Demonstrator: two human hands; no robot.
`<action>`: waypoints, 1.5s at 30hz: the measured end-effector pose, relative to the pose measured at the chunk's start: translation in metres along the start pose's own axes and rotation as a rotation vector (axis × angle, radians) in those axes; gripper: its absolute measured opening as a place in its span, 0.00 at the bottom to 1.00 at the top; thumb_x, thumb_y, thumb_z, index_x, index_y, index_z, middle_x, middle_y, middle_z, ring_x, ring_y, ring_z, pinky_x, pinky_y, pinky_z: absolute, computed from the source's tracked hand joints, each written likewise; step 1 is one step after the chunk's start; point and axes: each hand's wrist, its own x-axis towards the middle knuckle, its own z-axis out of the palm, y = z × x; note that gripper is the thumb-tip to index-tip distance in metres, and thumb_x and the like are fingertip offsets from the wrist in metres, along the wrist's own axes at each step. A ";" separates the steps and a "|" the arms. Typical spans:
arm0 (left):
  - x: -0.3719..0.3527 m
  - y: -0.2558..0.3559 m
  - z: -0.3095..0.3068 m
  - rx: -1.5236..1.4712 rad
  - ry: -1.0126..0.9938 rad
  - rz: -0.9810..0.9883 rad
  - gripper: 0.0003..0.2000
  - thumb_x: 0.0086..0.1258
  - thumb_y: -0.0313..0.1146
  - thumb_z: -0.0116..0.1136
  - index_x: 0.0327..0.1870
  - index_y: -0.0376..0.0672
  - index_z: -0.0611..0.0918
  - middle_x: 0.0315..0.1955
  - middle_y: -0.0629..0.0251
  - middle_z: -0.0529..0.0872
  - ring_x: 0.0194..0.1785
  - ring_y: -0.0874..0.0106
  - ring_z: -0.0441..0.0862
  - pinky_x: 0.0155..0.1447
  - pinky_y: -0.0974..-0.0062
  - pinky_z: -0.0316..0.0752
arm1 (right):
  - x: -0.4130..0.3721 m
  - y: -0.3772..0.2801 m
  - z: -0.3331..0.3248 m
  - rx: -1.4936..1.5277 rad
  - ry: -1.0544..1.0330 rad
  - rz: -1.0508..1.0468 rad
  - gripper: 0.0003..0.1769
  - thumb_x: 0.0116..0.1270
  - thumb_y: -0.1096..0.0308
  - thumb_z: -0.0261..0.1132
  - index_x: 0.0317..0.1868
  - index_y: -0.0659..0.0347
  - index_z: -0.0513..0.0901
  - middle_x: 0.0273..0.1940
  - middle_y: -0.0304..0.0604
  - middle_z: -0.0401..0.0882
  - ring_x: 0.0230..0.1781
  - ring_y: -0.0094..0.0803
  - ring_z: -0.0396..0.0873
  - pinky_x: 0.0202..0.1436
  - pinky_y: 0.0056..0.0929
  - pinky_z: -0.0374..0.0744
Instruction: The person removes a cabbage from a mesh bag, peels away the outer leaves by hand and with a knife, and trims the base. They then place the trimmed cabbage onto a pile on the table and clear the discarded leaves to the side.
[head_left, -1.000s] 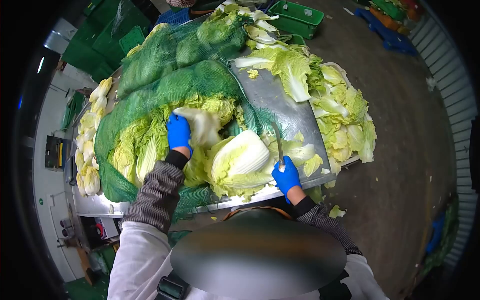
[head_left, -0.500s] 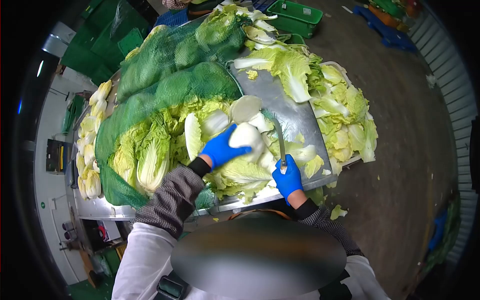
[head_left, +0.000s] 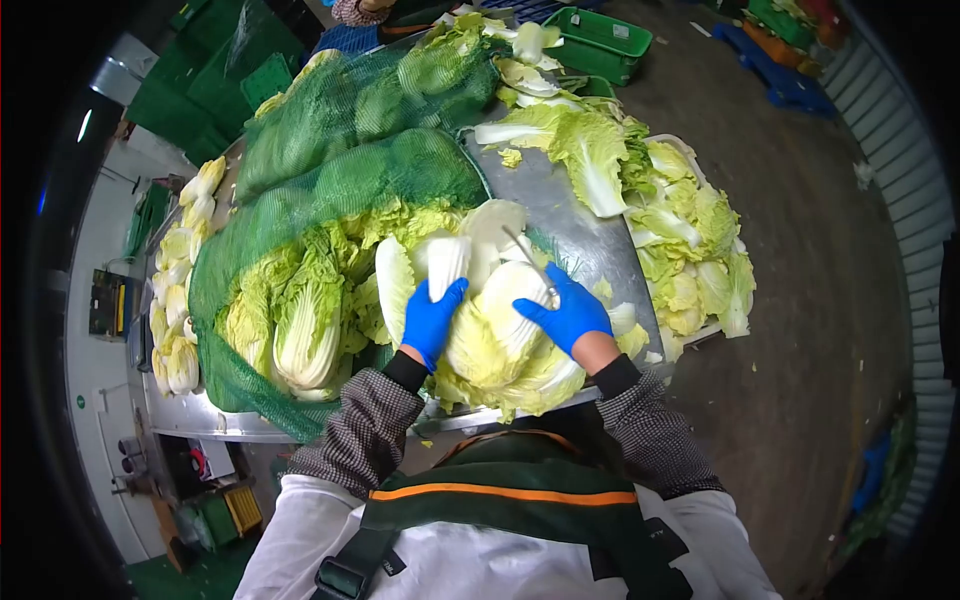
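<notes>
In front of me a Chinese cabbage (head_left: 492, 335) lies with its pale yellow leaves toward my body and its white base away. My blue-gloved left hand (head_left: 433, 322) is closed on a thick white cabbage leaf (head_left: 447, 264) at the cabbage's left side. My right hand (head_left: 568, 312), also gloved in blue, keeps hold of a knife (head_left: 520, 247) whose thin blade points up and left; its handle is mostly hidden. The right thumb presses on the cabbage. Loose leaves lie under and around it.
Green mesh sacks (head_left: 330, 205) of cabbages cover the left of the metal table (head_left: 520, 185); one whole cabbage (head_left: 308, 340) shows at the sack's mouth. Leaves fill a crate (head_left: 690, 250) at the right edge. A green crate (head_left: 605, 40) and part of another person (head_left: 360, 12) are at the back.
The cabbage has turned from base toward me to leaves toward me. My left hand has shifted down onto a leaf. My right hand has moved up to the cabbage, its knife now tilted left.
</notes>
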 end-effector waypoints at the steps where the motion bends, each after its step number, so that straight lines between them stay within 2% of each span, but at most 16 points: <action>1: 0.000 0.014 -0.007 -0.089 0.024 -0.058 0.20 0.65 0.40 0.65 0.49 0.32 0.79 0.40 0.64 0.84 0.40 0.76 0.79 0.47 0.76 0.74 | 0.002 0.005 -0.004 0.112 -0.044 0.054 0.44 0.51 0.40 0.72 0.60 0.62 0.70 0.54 0.58 0.76 0.54 0.48 0.77 0.58 0.38 0.74; 3: 0.001 0.022 -0.032 -0.160 0.026 -0.067 0.22 0.63 0.41 0.66 0.51 0.33 0.78 0.40 0.65 0.84 0.40 0.77 0.79 0.47 0.77 0.74 | 0.001 0.018 -0.004 0.258 -0.113 0.129 0.45 0.51 0.42 0.72 0.62 0.61 0.67 0.55 0.57 0.76 0.56 0.46 0.76 0.59 0.39 0.73; 4: 0.009 0.003 -0.052 0.026 -0.042 -0.052 0.28 0.62 0.42 0.67 0.56 0.31 0.75 0.47 0.59 0.82 0.46 0.71 0.79 0.52 0.72 0.74 | -0.003 0.020 0.001 0.231 -0.109 0.128 0.46 0.51 0.42 0.72 0.63 0.60 0.66 0.55 0.57 0.76 0.56 0.47 0.76 0.59 0.39 0.73; 6: -0.009 0.011 -0.061 0.761 0.193 0.315 0.33 0.60 0.40 0.68 0.63 0.32 0.69 0.53 0.49 0.78 0.54 0.62 0.77 0.59 0.66 0.71 | -0.010 0.021 0.006 0.182 -0.086 0.126 0.47 0.51 0.42 0.72 0.64 0.60 0.64 0.55 0.56 0.76 0.55 0.47 0.76 0.58 0.39 0.73; 7: -0.023 0.033 -0.060 0.905 0.225 0.321 0.36 0.58 0.38 0.69 0.67 0.34 0.66 0.58 0.45 0.73 0.60 0.55 0.73 0.63 0.62 0.67 | -0.013 0.019 0.007 0.139 -0.058 0.104 0.48 0.51 0.42 0.72 0.65 0.59 0.62 0.56 0.57 0.76 0.55 0.48 0.76 0.59 0.39 0.73; 10: -0.028 0.064 -0.036 0.767 0.057 0.761 0.34 0.57 0.35 0.70 0.66 0.37 0.68 0.56 0.51 0.77 0.60 0.56 0.74 0.64 0.67 0.67 | -0.015 0.022 0.003 0.139 -0.070 0.115 0.47 0.52 0.44 0.71 0.66 0.58 0.62 0.57 0.57 0.75 0.57 0.48 0.75 0.60 0.38 0.73; 12: -0.029 0.062 0.000 0.533 -0.229 0.520 0.32 0.61 0.38 0.68 0.65 0.36 0.70 0.55 0.50 0.78 0.60 0.60 0.75 0.63 0.67 0.68 | -0.017 0.020 0.001 0.143 -0.093 0.164 0.47 0.53 0.46 0.70 0.68 0.57 0.61 0.56 0.57 0.75 0.56 0.49 0.76 0.59 0.39 0.73; 14: -0.009 0.039 0.024 0.747 -0.506 0.040 0.40 0.65 0.60 0.53 0.68 0.35 0.64 0.59 0.41 0.73 0.64 0.51 0.71 0.65 0.63 0.66 | -0.023 0.024 0.002 0.155 -0.093 0.201 0.47 0.54 0.48 0.70 0.69 0.56 0.59 0.56 0.57 0.76 0.55 0.49 0.77 0.58 0.39 0.74; 22: -0.030 0.008 0.051 0.566 -0.461 0.181 0.42 0.67 0.60 0.52 0.71 0.35 0.58 0.60 0.34 0.69 0.65 0.45 0.67 0.67 0.60 0.63 | -0.036 0.023 -0.006 0.432 -0.195 0.475 0.46 0.53 0.54 0.67 0.72 0.50 0.57 0.56 0.56 0.76 0.50 0.48 0.80 0.54 0.37 0.77; 32: -0.017 0.001 0.043 0.477 -0.553 0.151 0.41 0.67 0.58 0.53 0.72 0.36 0.57 0.64 0.36 0.65 0.69 0.48 0.63 0.70 0.62 0.59 | -0.036 0.050 0.025 0.269 0.016 0.317 0.42 0.52 0.61 0.65 0.70 0.48 0.62 0.47 0.56 0.80 0.49 0.46 0.80 0.50 0.37 0.78; 34: -0.013 -0.003 0.041 0.536 -0.488 0.140 0.40 0.68 0.58 0.53 0.70 0.35 0.60 0.58 0.39 0.74 0.62 0.51 0.73 0.65 0.63 0.66 | -0.036 0.041 0.017 0.335 -0.004 0.374 0.40 0.53 0.64 0.65 0.69 0.47 0.63 0.45 0.55 0.80 0.47 0.45 0.80 0.48 0.36 0.79; 36: -0.002 0.001 0.030 0.544 -0.438 0.020 0.37 0.69 0.56 0.53 0.69 0.35 0.62 0.53 0.42 0.79 0.57 0.54 0.78 0.60 0.64 0.71 | -0.039 0.096 0.034 0.443 0.120 0.168 0.37 0.55 0.70 0.64 0.68 0.46 0.65 0.44 0.53 0.79 0.46 0.43 0.81 0.45 0.34 0.80; 37: 0.021 -0.033 0.011 0.549 -0.366 0.291 0.32 0.71 0.50 0.53 0.67 0.34 0.65 0.48 0.46 0.83 0.52 0.58 0.82 0.54 0.68 0.76 | -0.028 0.133 0.045 0.551 0.124 0.116 0.37 0.56 0.74 0.62 0.68 0.45 0.66 0.47 0.53 0.79 0.47 0.44 0.80 0.46 0.34 0.79; 38: 0.021 -0.019 0.004 0.409 -0.320 0.164 0.28 0.73 0.44 0.53 0.66 0.35 0.66 0.49 0.48 0.83 0.52 0.61 0.82 0.54 0.70 0.77 | -0.027 0.123 0.038 0.420 0.116 0.107 0.36 0.57 0.73 0.62 0.68 0.45 0.65 0.48 0.54 0.79 0.47 0.45 0.80 0.47 0.34 0.79; 43: -0.008 0.026 0.029 0.589 -0.373 0.155 0.54 0.50 0.63 0.68 0.71 0.35 0.59 0.64 0.46 0.70 0.66 0.57 0.70 0.68 0.66 0.65 | -0.022 0.067 0.028 0.229 0.004 0.189 0.37 0.57 0.68 0.60 0.70 0.45 0.62 0.50 0.55 0.79 0.46 0.49 0.80 0.46 0.38 0.80; 45: 0.000 0.025 0.028 0.618 -0.401 0.076 0.54 0.48 0.62 0.70 0.71 0.34 0.59 0.63 0.46 0.71 0.65 0.58 0.71 0.67 0.67 0.66 | -0.024 0.051 0.019 0.247 -0.023 0.217 0.38 0.57 0.68 0.60 0.71 0.44 0.62 0.51 0.54 0.78 0.44 0.48 0.81 0.43 0.39 0.81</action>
